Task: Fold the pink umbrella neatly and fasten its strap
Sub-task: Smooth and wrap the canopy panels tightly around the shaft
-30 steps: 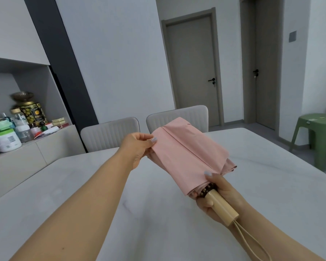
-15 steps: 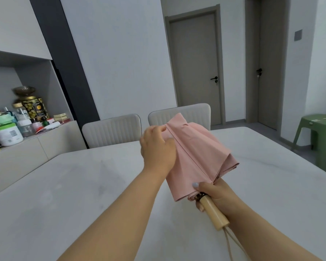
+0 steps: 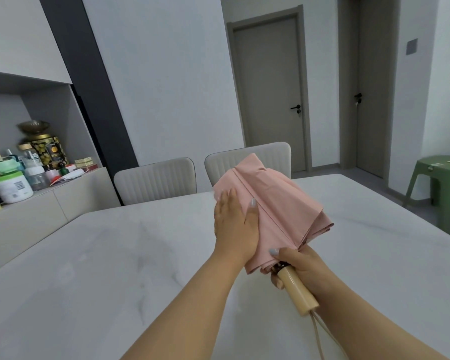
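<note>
The pink umbrella [image 3: 278, 206] is collapsed and held above the white table, its loose fabric panels pointing away from me. My right hand [image 3: 299, 266] grips it where the pale wooden handle [image 3: 296, 292] meets the fabric, thumb on the cloth. A beige wrist cord [image 3: 318, 336] hangs from the handle's end. My left hand [image 3: 235, 224] lies flat, fingers together, pressed against the left side of the fabric with its thumb along a fold. The fastening strap is not visible.
The white marble table [image 3: 115, 268] spreads under my arms. Two pale chairs [image 3: 155, 183] stand at its far edge. A sideboard at the left carries jars and bottles [image 3: 13, 185]. A green plastic stool [image 3: 442, 183] stands at the right, near two closed doors.
My left hand went from pinching a fabric panel at the far left to lying flat on the umbrella's side and sliding toward the handle. The fabric lies closer together.
</note>
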Motion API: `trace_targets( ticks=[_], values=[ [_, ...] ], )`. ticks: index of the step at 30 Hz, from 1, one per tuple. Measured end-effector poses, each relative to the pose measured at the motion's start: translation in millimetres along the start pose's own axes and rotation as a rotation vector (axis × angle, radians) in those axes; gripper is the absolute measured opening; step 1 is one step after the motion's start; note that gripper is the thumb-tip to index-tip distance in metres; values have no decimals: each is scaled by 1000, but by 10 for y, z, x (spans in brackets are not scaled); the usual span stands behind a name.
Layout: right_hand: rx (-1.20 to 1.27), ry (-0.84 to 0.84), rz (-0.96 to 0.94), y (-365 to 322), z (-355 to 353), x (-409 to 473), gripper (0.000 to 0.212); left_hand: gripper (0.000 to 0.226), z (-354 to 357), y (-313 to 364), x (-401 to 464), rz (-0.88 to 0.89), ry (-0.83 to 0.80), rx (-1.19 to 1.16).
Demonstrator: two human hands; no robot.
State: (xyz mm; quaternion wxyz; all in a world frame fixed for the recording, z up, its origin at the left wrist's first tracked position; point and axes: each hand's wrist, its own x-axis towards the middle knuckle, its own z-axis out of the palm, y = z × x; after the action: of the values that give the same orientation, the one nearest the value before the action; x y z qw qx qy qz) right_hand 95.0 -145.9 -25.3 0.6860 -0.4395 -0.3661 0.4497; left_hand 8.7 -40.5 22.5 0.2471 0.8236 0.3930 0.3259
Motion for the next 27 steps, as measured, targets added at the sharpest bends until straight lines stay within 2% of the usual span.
trace_targets(
  ticks=[6, 13, 16, 18, 20, 22, 24, 27],
  values=[
    [93, -34, 12, 1, -22, 7, 26, 74, 46, -2, -57, -134, -90, -492],
    [124, -61, 37, -1, -23, 16, 21, 77, 157, -109, 12, -129, -33, -709],
    [178, -87, 54, 21, -31, 33, 18, 81, 154, -173, 6, -195, -42, -940],
    [199, -118, 72, 15, -31, 22, 24, 71, 138, -198, -14, -226, -75, -1053],
    [236, -151, 93, 4, -29, -2, 35, 63, 129, -230, -18, -220, -93, -1077],
    [315, -196, 120, -8, -30, -13, 54, 60, 126, -248, -20, -215, -51, -1046],
    [364, -230, 150, -14, -21, -7, 67, 67, 146, -274, -11, -224, 35, -988],
    [379, -196, 203, 0, -14, 4, 69, 82, 199, -311, 11, -180, 141, -848]
  ],
)
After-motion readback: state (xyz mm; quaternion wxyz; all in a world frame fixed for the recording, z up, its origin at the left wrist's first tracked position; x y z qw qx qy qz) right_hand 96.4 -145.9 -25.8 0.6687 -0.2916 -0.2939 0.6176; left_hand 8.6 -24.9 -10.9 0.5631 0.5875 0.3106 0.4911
